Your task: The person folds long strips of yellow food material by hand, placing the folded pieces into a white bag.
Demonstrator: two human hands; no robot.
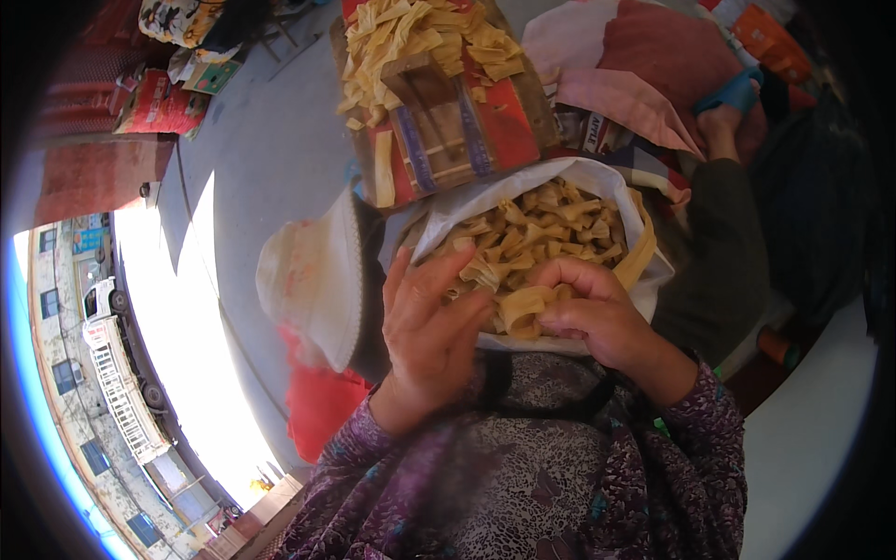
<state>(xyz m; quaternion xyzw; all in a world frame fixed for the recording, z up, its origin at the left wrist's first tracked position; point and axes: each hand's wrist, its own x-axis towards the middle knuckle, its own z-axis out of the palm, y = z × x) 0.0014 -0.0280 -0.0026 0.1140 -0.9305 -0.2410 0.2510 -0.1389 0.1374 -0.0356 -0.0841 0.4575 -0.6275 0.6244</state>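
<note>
Above a white sack in my lap, my right hand pinches a looped strip of yellowish, husk-like material. To its left, my left hand is raised with its fingers spread, and no held thing shows in it. Many folded or knotted pieces of the same material fill the sack. Past the sack stands a board with a red covering, bearing a wooden block fixture and a heap of flat yellowish strips.
A cream sun hat lies left of the sack, above a red cloth or bag. At the right are a pink cloth bundle, another limb in a dark sleeve and a thread spool. A truck stands outside, far left.
</note>
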